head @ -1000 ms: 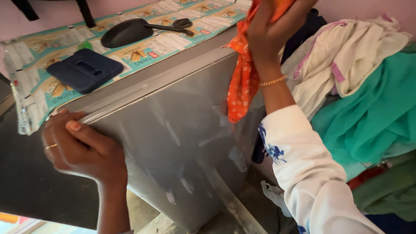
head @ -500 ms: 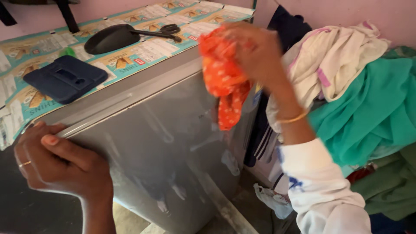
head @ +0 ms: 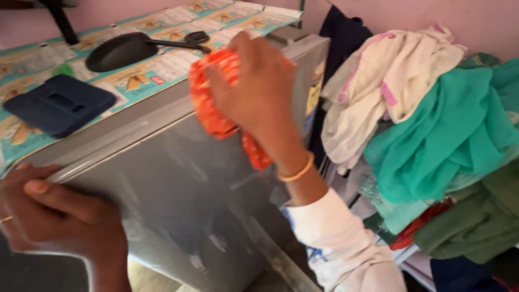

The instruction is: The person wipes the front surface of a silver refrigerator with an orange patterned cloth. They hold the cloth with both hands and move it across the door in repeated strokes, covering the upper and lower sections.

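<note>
Fridge (head: 178, 184): orange cloth (head: 216, 103) bunched, trailing down.

R hand (head: 259, 86) is wearing a thin gold bangle (head: 296, 172) at the wrist, w/ a white sleeve (head: 346, 249) showing blue print at 11 o'clock. L hand (head: 59, 216) is wearing a slim gold ring (head: 5, 219).
</note>
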